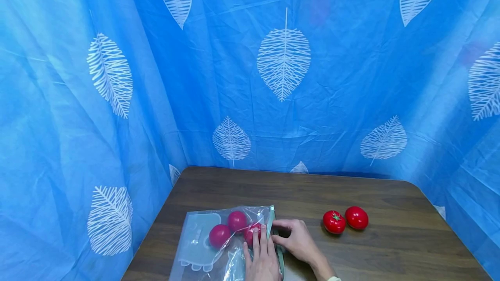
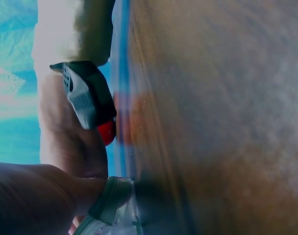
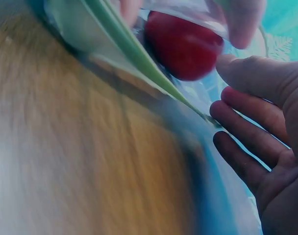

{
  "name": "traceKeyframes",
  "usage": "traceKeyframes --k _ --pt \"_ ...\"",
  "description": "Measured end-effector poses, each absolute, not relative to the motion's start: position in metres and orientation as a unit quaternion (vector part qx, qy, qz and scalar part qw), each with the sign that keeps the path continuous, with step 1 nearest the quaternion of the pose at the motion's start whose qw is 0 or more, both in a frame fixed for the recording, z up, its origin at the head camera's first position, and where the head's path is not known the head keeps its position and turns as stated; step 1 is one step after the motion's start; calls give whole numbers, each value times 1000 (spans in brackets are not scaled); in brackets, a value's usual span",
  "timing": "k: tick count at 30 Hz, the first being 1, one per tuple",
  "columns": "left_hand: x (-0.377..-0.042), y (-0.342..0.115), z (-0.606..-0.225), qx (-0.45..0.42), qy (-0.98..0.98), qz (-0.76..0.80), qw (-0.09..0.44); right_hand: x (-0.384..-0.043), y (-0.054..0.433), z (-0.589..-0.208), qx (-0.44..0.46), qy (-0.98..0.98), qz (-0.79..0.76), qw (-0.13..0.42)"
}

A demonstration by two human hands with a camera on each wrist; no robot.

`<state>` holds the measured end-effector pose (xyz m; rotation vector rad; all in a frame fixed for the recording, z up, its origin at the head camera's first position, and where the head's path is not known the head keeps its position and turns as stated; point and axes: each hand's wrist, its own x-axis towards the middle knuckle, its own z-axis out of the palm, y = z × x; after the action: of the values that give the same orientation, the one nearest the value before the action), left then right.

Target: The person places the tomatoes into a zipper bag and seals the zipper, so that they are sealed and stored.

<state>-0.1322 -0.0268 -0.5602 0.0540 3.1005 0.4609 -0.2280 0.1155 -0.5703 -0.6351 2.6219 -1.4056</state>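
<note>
A clear zip bag [image 1: 203, 246] with a green-edged mouth lies on the table, three red tomatoes [image 1: 219, 235] inside it. My left hand [image 1: 262, 266] rests its fingers over the bag, above the tomato nearest the mouth. In the left wrist view its thumb [image 2: 85, 193] reaches under the green edge, so the bag's upper layer is held between thumb and fingers. At the mouth is my right hand [image 1: 298, 242]. The right wrist view shows its fingers [image 3: 252, 122] loosely spread, fingertips close beside the tomato [image 3: 186, 46]; contact is unclear.
Two more tomatoes, one [image 1: 333, 222] with a green calyx and one [image 1: 357, 218] without visible green, lie side by side to the right. The brown wooden table [image 1: 398, 246] ends at a blue curtain [image 1: 336, 99] with white leaf prints. A device [image 2: 87, 95] sits on the right wrist.
</note>
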Motion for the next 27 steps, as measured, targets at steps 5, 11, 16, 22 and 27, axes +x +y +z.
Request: traceKeyframes --k 5,11,16,22,27 --pt "-131 -27 -563 18 988 152 -21 -225 131 -563 -203 858 -469 60" --pt "-132 -30 -563 23 984 174 4 -220 153 -550 -208 838 -498 83" --pt "-131 -30 -565 20 986 166 -5 -217 172 -537 -205 834 -504 99" --pt "-130 -29 -566 21 989 148 -24 -216 198 -522 -200 832 -509 99" --pt "-129 -30 -567 30 989 140 -41 -214 222 -510 -205 841 -494 82"
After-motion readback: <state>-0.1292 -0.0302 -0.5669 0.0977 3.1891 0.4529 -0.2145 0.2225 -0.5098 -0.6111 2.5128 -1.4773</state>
